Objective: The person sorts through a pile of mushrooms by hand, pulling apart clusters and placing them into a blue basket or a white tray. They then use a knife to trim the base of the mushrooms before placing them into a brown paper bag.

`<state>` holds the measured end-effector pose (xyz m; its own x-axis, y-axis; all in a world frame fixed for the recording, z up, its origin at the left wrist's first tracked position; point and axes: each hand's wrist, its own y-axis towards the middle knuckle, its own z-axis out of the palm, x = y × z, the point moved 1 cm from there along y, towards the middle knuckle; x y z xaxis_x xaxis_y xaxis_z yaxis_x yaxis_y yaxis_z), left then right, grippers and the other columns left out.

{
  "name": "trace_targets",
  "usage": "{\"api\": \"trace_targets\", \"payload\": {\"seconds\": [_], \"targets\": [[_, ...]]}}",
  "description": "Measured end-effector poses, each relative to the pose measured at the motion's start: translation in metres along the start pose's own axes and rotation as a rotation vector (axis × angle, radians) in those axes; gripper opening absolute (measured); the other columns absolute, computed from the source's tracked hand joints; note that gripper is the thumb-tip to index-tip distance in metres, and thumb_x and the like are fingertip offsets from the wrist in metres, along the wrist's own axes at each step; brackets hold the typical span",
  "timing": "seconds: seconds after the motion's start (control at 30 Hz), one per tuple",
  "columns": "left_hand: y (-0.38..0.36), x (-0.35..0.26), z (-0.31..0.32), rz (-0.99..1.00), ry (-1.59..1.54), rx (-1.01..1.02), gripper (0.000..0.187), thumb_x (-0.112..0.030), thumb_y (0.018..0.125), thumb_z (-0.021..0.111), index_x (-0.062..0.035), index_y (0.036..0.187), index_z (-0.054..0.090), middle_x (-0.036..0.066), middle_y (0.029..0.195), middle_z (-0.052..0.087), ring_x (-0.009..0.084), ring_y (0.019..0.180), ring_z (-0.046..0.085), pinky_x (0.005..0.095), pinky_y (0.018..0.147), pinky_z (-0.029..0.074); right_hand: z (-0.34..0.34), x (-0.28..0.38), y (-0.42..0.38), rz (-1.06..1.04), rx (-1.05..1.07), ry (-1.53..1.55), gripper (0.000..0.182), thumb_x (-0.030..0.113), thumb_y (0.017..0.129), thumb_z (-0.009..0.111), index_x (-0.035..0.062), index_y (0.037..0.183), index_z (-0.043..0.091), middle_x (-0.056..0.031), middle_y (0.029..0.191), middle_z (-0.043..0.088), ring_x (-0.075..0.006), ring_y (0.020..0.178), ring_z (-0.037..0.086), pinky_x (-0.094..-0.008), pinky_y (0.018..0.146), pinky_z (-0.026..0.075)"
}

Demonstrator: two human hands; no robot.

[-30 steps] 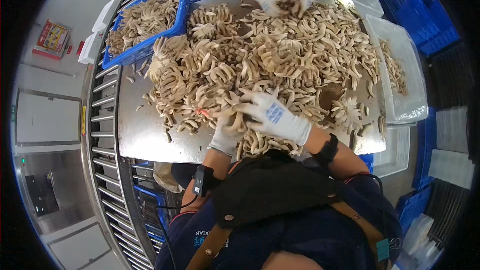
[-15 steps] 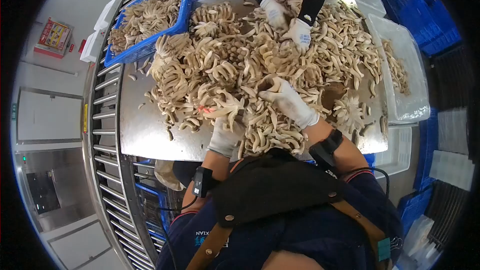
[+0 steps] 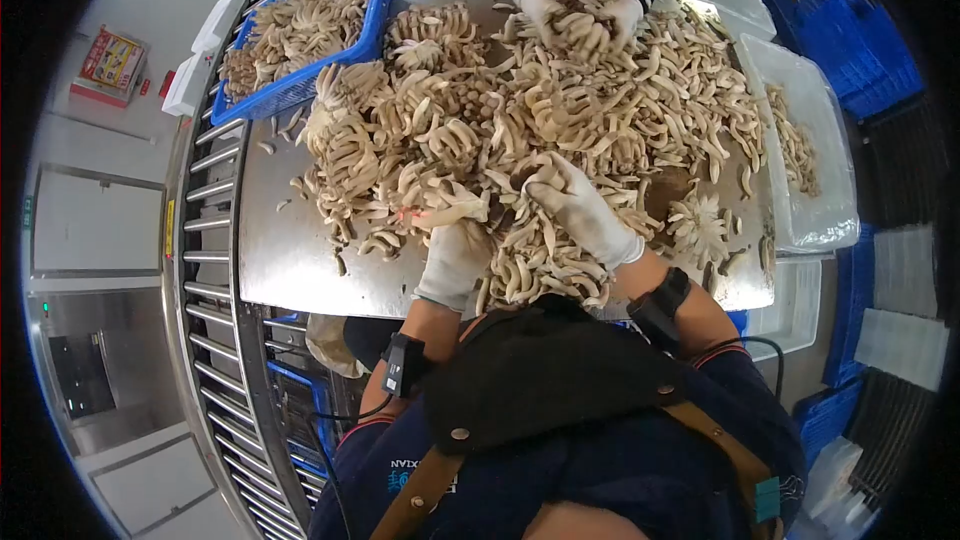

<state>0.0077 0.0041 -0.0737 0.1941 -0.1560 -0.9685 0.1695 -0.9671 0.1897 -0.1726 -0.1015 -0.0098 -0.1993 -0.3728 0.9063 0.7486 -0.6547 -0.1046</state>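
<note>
A large heap of pale, finger-shaped mushrooms covers the middle of the metal table. My gloved left hand is closed from below around a mushroom cluster at the heap's near edge; a red mark shows on the cluster's left side. To its right, my gloved right hand has curled fingers around a few mushrooms, which the fingers largely hide. Below and between my hands lies a pile of loose single mushrooms. A fanned-out cluster rests on the table right of my right hand.
Across the table, a co-worker's gloved hands hold a mushroom clump. A blue basket of mushrooms stands at the far left, beside a roller conveyor. Along the right side sits a plastic-lined clear bin with some mushrooms inside.
The cluster in my left hand has tilted, and that hand has risen slightly. My right hand has shifted slightly down and right. The co-worker's hands have moved back, lifting a clump.
</note>
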Motion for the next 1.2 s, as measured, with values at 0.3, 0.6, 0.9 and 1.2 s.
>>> {"api": "trace_targets", "payload": {"seconds": [0.3, 0.6, 0.9, 1.2], "targets": [[0.009, -0.027, 0.021, -0.447, -1.006, -0.349, 0.04, -0.034, 0.103, 0.045, -0.0038, 0.128, 0.048, 0.008, 0.109, 0.059, 0.02, 0.097, 0.061, 0.0358, 0.089, 0.053, 0.017, 0.015, 0.003, 0.014, 0.016, -0.087, 0.034, 0.022, 0.081, 0.068, -0.0006, 0.103, 0.058, -0.011, 0.095, 0.054, -0.022, 0.092, 0.056, -0.0351, 0.083, 0.046], [0.009, -0.033, 0.016, -0.311, -0.682, -0.071, 0.038, -0.033, 0.104, 0.041, -0.0005, 0.12, 0.053, 0.009, 0.11, 0.06, 0.0179, 0.103, 0.059, 0.0322, 0.091, 0.05, 0.028, 0.012, 0.003, -0.429, 0.127, -0.866, 0.032, 0.013, 0.078, 0.066, 0.0004, 0.106, 0.057, -0.0133, 0.105, 0.057, -0.0263, 0.096, 0.057, -0.036, 0.085, 0.047], [0.011, -0.056, 0.019, -0.421, -0.553, -0.082, 0.046, -0.015, 0.1, 0.049, -0.0003, 0.141, 0.034, 0.011, 0.13, 0.053, 0.0192, 0.118, 0.053, 0.0323, 0.1, 0.045, -0.003, 0.019, -0.007, -0.239, -0.128, -0.838, 0.055, 0.023, 0.08, 0.072, 0.0032, 0.128, 0.052, -0.0144, 0.116, 0.054, -0.026, 0.106, 0.055, -0.036, 0.094, 0.044], [0.0, -0.054, 0.008, -0.436, -0.371, 0.147, 0.052, -0.007, 0.093, 0.062, -0.0028, 0.14, 0.039, 0.005, 0.13, 0.053, 0.0146, 0.118, 0.051, 0.0299, 0.101, 0.041, 0.013, -0.007, 0.003, -0.293, 0.032, -0.979, 0.052, 0.022, 0.079, 0.071, 0.0019, 0.124, 0.054, -0.022, 0.113, 0.053, -0.0385, 0.111, 0.051, -0.0399, 0.095, 0.043]]}}
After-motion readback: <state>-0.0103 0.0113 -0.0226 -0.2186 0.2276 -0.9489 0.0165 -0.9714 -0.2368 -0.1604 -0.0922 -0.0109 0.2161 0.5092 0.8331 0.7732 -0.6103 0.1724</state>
